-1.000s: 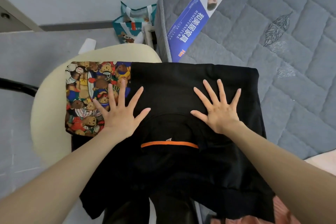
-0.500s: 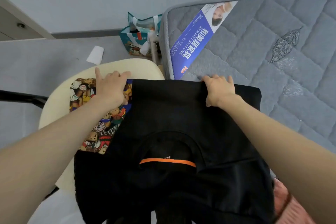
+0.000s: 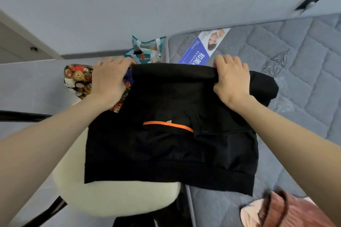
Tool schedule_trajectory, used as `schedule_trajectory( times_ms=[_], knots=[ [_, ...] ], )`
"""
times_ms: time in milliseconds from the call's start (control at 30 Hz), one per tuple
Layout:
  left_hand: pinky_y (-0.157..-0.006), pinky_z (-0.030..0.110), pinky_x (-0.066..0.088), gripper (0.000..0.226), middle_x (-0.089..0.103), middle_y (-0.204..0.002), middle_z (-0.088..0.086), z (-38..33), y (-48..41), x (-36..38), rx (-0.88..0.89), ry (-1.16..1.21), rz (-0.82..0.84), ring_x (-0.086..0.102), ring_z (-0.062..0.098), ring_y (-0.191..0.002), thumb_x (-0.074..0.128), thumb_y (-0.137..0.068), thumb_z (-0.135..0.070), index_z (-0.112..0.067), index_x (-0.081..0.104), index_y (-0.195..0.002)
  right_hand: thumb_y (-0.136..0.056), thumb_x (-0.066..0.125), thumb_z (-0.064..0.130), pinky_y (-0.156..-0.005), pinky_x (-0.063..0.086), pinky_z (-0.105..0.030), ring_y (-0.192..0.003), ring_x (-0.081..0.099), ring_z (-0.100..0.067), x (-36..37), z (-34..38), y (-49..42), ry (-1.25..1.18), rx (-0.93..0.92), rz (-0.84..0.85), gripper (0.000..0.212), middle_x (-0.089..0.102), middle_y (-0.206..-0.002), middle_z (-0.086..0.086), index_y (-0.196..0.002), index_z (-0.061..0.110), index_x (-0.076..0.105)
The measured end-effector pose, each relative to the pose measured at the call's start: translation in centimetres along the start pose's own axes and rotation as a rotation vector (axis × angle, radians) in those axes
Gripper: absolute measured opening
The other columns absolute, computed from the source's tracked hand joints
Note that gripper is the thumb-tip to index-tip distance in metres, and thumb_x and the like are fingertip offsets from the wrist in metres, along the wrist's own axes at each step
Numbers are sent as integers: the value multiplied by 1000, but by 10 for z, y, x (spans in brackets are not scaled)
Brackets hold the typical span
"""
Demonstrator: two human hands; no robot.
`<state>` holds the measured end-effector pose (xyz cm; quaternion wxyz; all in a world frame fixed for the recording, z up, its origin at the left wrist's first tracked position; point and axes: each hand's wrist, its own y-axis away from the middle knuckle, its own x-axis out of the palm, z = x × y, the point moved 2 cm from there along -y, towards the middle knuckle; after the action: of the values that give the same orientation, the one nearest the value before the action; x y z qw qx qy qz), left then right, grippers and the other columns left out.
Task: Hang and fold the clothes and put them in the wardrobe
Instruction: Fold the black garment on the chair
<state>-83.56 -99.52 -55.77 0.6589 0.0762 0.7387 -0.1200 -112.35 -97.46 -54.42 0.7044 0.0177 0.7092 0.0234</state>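
Lifted since a moment ago, the far edge of the black garment (image 3: 166, 143) curls upward; its near part lies flat across the cream chair (image 3: 120, 199) and mattress (image 3: 304, 72). The right hand (image 3: 232, 81) grips that raised edge. The left hand (image 3: 108, 81) grips the bear-print cloth (image 3: 78, 77) beside it. A teal bag (image 3: 147, 49) stands beyond.

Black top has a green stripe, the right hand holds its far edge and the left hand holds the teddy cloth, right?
Nearly. In the head view the stripe on the black top is orange, not green. The right hand does hold its far edge, and the left hand holds the teddy cloth.
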Motion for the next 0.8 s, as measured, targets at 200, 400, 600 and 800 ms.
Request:
schedule_trajectory(
  times_ms=[200, 400, 600, 800],
  knots=[
    [-84, 43, 39, 58, 65, -108, 10, -6, 49, -17, 23, 90, -92, 56, 34, -98, 67, -71, 5, -16, 55, -124, -59, 59, -9, -65, 25, -37, -85, 45, -34, -17, 4, 53, 59, -46, -170, 41, 51, -97, -15, -96, 6, 51],
    [-91, 47, 37, 89, 66, -101, 7, -4, 150, 16, 155, 1, 167, 61, 32, -95, 83, -54, -4, -19, 52, -136, -45, 66, -8, -64, 42, -39, -85, 50, -36, 10, 19, 153, 7, -73, 13, 51, 55, -126, -17, -92, 6, 54],
    [-88, 49, 48, 102, 65, -78, 2, 5, 211, 44, 279, -169, 354, 66, 27, -77, 88, -44, 1, -24, 52, -136, -70, 68, 10, -74, 39, -37, -99, 47, -29, 62, 33, 235, 85, 5, 393, 52, 31, -149, -7, -118, 20, 50],
    [-99, 35, 32, 62, 64, -100, -10, 5, 234, 54, 361, -80, 638, 57, 14, -98, 40, -86, -44, -30, 31, -146, -86, 47, 12, -75, 35, -33, -98, 47, -21, 74, 58, 244, 2, 189, 423, 20, 48, -122, 2, -104, 20, 52]
  ],
)
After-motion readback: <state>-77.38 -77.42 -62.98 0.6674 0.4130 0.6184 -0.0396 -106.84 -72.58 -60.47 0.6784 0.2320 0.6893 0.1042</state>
